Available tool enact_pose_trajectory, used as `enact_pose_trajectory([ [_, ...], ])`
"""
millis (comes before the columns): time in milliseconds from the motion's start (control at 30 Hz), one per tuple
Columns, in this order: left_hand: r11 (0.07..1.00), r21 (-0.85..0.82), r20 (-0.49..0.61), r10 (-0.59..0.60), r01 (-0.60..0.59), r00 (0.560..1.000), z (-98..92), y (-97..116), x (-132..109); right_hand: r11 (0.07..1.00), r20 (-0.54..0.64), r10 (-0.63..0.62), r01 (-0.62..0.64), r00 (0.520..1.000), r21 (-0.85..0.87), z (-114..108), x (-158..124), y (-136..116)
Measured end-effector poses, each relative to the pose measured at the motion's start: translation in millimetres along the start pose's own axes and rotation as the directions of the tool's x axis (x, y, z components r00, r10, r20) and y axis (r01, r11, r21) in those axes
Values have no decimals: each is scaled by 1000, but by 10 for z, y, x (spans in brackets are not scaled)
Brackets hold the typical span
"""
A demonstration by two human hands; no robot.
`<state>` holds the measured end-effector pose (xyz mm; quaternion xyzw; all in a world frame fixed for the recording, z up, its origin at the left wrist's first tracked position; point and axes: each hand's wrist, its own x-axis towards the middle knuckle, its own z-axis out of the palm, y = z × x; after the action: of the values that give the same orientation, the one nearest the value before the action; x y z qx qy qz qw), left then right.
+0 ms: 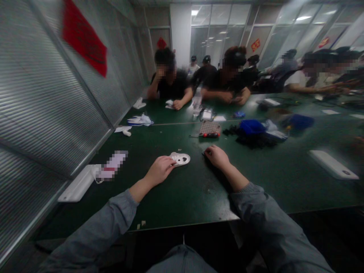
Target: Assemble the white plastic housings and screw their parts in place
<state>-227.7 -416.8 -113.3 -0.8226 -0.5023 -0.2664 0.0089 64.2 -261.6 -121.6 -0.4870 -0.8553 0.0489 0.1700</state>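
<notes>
Left hand (161, 169), closed on the white casing (181, 160), should steady it; right hand (217, 156) curls right of it, hold unclear.

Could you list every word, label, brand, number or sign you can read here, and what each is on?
No text is readable.
Large red wall banner: dark marks, too blurred.
Smaller red diamond signs at the back: marks too small and blurred.
Pink-and-white item on the table's left: pixelated, unreadable.
White part at the left hand: no lettering I can make out.
</notes>
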Motion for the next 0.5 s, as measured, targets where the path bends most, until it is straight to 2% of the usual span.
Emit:
enact_pose_trajectory([
  [167,998,-30,3,56,-56,998,-7,9,5,988,15,-108,106,994,112,54,-21,-69],
  [267,995,-64,39,73,-71,997,-45,72,5,984,-13,-142,142,990,109,70,-31,-108],
  [367,993,-96,52,80,-75,995,-85,131,2,988,-30,-132,134,991,71,35,-34,-130],
  [500,991,-115,33,78,-74,996,-104,148,-3,998,-34,-58,58,998,-17,-74,-49,-178],
])
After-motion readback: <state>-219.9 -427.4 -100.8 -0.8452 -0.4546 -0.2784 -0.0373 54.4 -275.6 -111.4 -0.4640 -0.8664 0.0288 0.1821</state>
